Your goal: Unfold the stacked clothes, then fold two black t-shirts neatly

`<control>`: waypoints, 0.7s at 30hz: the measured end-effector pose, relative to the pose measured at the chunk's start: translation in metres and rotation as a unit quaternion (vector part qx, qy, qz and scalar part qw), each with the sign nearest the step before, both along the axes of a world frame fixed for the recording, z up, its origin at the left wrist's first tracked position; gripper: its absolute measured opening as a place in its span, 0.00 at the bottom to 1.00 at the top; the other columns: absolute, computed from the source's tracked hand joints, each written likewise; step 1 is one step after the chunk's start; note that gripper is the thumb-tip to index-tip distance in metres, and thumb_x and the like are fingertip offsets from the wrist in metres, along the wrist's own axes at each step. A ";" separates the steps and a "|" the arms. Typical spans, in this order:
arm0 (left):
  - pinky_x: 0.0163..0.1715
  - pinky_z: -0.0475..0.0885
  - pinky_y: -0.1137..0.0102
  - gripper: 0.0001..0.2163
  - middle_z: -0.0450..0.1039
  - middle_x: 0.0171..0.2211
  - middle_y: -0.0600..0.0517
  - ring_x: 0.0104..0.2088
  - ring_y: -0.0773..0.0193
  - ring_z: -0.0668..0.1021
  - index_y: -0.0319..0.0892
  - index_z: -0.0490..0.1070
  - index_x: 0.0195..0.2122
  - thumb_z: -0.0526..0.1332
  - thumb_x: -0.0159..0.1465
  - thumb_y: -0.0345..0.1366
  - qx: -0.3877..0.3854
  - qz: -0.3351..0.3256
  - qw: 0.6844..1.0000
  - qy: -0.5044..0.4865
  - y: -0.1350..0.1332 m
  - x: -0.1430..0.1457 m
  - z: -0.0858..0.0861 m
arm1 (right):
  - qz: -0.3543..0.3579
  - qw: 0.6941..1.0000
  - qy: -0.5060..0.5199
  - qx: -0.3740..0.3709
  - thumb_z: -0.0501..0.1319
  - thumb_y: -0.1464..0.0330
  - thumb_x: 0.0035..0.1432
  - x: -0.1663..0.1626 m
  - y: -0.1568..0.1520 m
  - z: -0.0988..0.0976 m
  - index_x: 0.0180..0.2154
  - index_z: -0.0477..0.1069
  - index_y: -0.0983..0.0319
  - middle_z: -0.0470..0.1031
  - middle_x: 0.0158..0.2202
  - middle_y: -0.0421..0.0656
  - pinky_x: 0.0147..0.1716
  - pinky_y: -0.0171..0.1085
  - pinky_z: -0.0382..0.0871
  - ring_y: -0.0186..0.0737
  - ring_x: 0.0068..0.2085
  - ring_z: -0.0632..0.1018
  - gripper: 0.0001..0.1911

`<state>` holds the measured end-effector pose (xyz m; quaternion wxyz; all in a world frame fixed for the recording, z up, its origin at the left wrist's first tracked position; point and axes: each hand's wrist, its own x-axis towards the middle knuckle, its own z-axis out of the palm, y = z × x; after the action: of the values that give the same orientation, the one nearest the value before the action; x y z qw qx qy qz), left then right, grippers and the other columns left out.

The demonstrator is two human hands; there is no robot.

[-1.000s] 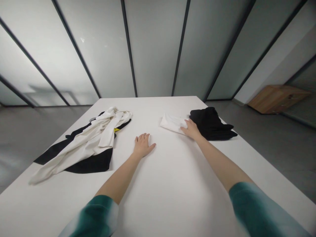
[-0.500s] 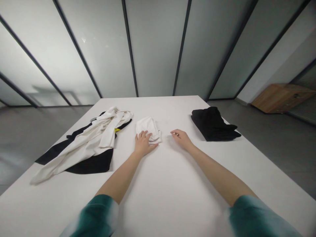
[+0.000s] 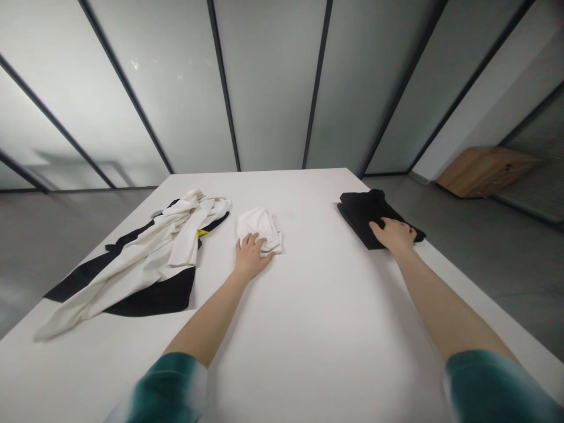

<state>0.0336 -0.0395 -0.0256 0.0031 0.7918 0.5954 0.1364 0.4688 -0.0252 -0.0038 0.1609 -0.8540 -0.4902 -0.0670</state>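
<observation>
A folded white garment (image 3: 258, 222) lies at the middle of the table. My left hand (image 3: 249, 257) rests on its near edge, fingers spread and palm down. To the right is a folded stack of black cloth (image 3: 359, 211), where my right hand (image 3: 396, 235) lies over the near right part. Its thumb is apart from the fingers, and the cloth stays on the table. Whether the fingertips pinch any fabric is hard to see.
On the left, a long-sleeved white garment (image 3: 145, 264) lies loosely over black cloth (image 3: 154, 296), with a small yellow patch (image 3: 201, 232) showing. The white table (image 3: 326, 329) narrows toward frosted glass panels (image 3: 268, 88). A wooden cabinet (image 3: 480, 170) stands beyond on the right.
My right hand has moved right, from the bare table beside the white garment onto the black stack. My left hand stays on the white garment. The view has shifted slightly.
</observation>
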 end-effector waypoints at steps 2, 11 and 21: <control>0.64 0.55 0.48 0.25 0.63 0.64 0.44 0.66 0.47 0.61 0.47 0.69 0.59 0.57 0.64 0.53 0.002 -0.002 1.000 -0.001 0.000 0.000 0.000 | -0.042 0.999 0.015 0.013 0.50 0.52 0.63 0.006 -0.004 -0.002 0.55 0.72 0.66 0.72 0.55 0.60 0.56 0.66 0.52 0.66 0.58 0.66 0.30; 0.63 0.55 0.47 0.23 0.65 0.63 0.43 0.64 0.46 0.63 0.47 0.72 0.56 0.59 0.64 0.52 0.001 0.006 0.999 -0.038 -0.002 0.002 0.004 | 0.135 0.962 -0.049 0.232 0.55 0.64 0.58 -0.042 -0.009 0.001 0.45 0.75 0.65 0.75 0.49 0.56 0.56 0.57 0.56 0.58 0.55 0.69 0.18; 0.59 0.62 0.53 0.10 0.78 0.43 0.44 0.53 0.51 0.75 0.43 0.74 0.34 0.54 0.67 0.37 -0.031 0.049 0.912 -0.406 0.020 -0.015 -0.009 | 0.375 0.913 0.109 0.117 0.56 0.67 0.60 -0.193 0.013 -0.040 0.44 0.76 0.61 0.77 0.46 0.51 0.52 0.48 0.64 0.50 0.49 0.74 0.14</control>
<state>0.0191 -0.0198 -0.0349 0.2621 0.6376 0.5849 0.4274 0.2759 -0.0122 -0.0434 0.3253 -0.5844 -0.7426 0.0348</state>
